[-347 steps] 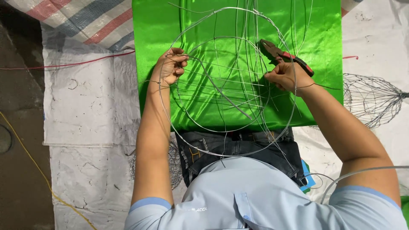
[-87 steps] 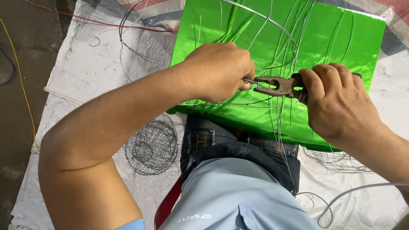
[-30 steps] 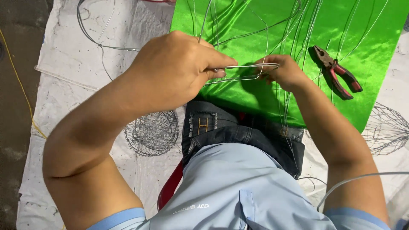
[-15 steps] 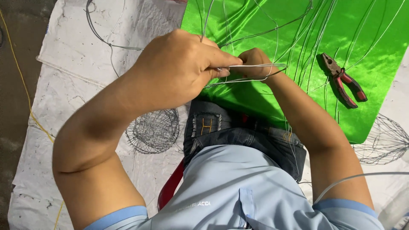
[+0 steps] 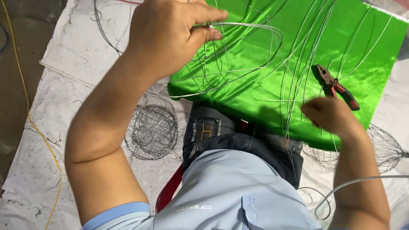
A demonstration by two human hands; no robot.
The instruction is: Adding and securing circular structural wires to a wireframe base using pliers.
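The head view looks down on a seated person. The left hand point(image 5: 170, 40) is raised, its fingers point(image 5: 204, 34) pinched shut on a loop of the wire frame point(image 5: 238, 55), which spreads over the green cloth point(image 5: 255, 85) across the lap. The right hand point(image 5: 330, 117) hovers low over the cloth among thin wire strands, just beside the red-handled pliers point(image 5: 336, 87) lying there; whether its fingers grip anything cannot be told. A finished wire basket point(image 5: 151, 130) rests on the white sheet point(image 5: 64, 98) beside the left arm.
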